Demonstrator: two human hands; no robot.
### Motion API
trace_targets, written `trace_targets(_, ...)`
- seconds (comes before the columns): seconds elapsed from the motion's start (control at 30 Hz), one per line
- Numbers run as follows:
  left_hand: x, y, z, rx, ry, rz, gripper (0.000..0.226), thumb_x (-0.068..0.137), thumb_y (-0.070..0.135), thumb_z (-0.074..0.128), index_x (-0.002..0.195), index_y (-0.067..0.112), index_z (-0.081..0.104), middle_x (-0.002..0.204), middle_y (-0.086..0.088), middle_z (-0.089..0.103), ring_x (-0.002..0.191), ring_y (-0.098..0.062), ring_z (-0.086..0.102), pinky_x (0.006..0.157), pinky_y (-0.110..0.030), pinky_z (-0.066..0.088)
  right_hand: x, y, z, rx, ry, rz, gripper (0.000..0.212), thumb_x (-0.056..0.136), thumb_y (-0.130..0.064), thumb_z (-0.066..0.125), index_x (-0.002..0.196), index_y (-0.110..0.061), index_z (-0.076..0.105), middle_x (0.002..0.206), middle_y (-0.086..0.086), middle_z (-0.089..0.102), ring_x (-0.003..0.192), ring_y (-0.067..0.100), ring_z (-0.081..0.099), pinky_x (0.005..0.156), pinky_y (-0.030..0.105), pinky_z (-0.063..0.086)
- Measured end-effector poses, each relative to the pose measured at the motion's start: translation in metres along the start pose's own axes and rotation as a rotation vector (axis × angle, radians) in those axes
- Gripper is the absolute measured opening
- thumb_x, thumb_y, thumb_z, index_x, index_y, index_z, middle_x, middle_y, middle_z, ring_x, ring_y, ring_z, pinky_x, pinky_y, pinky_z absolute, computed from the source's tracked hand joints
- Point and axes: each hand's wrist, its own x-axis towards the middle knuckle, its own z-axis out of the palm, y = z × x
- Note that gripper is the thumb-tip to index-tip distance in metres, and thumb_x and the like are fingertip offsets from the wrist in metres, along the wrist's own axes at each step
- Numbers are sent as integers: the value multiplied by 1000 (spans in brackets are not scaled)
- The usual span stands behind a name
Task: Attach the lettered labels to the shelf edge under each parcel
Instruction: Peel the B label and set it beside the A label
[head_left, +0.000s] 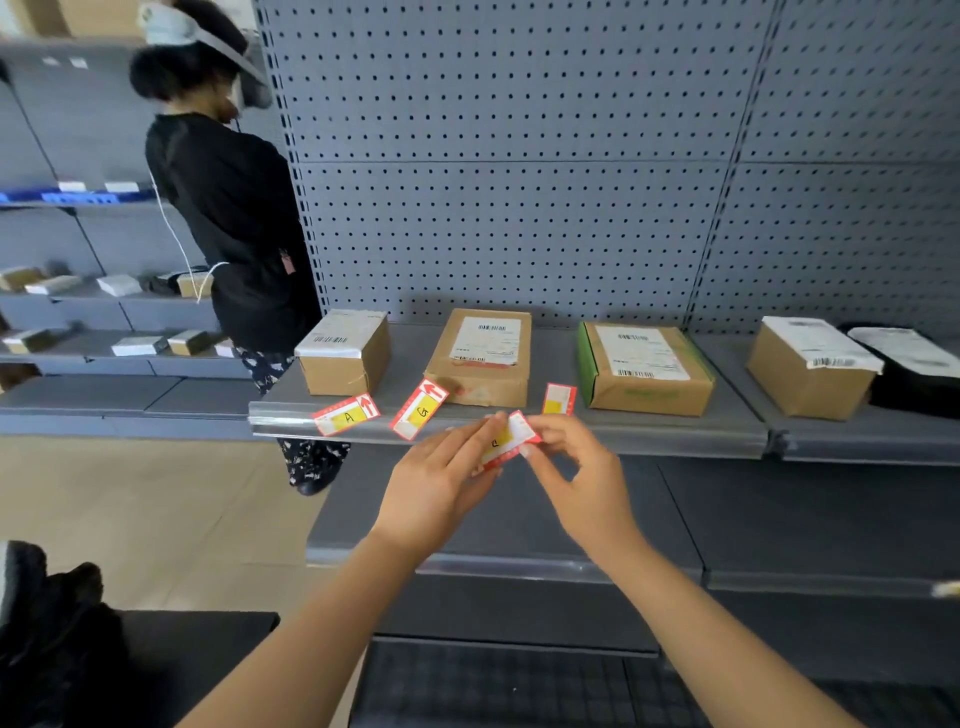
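A red-and-white label with a yellow patch is pinched between both hands just in front of the shelf edge: its lower left part is backed by the fingers of the left hand, and its upper right corner is gripped by the thumb and forefinger of the right hand. The letter on this held label is partly covered and cannot be read. Both hands are closed on the label, with the remaining fingers of the right hand curled in. On the shelf surface just behind the shelf edge, 3 more labels are laid loose: the label marked A at the left end, overlapping the edge strip; the label marked G next to it, tilted; and a third label right of the hands, whose letter cannot be made out. Further back from the shelf edge, 4 cardboard parcels are lined up: a small box, a flat box, a green-sided box and a box at the right, with a black bag parcel touching it. Beyond the left end of the shelf edge, another person in black is seen facing neighbouring shelves.
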Motion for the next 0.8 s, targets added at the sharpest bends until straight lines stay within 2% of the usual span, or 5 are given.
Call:
trace_targets(0.2,26,-32,11,-100,49,16,46,91,34,61,133,16,52,118,-4,68,102,-21,59,87,-32,45,43,-2,11,-70,-14,-59,25,91,-3,60,109,-19,66,99,-16,67,92,-2,62,78,9,44)
trace_targets(0.37,49,-64,13,-65,81,11,17,94,28,56,109,19,55,85,3,68,77,-20,58,75,-27,40,74,3,26,-134,-50,-76,28,91,-6,60,113,-22,64,106,-15,66,97,-1,61,80,9,44)
trace_targets(0.47,58,-74,16,-74,106,-2,16,94,28,57,96,13,63,76,5,63,71,-18,54,75,-24,40,86,6,33,-117,-21,-52,30,89,-7,62,113,-24,62,98,-16,66,94,0,61,81,9,44)
trace_targets(0.67,63,-92,30,-167,79,-40,17,95,26,60,110,20,56,96,6,69,86,-13,60,104,-35,42,102,11,43,-118,-22,-28,27,89,-11,64,106,-30,58,96,-14,67,92,0,62,80,12,47)
trace_targets(0.8,65,-86,32,-278,24,-97,18,96,30,55,105,17,61,92,7,69,84,-12,59,91,-31,49,106,15,42,-101,-18,-40,26,88,-12,66,108,-26,59,97,-11,67,91,0,62,79,9,45)
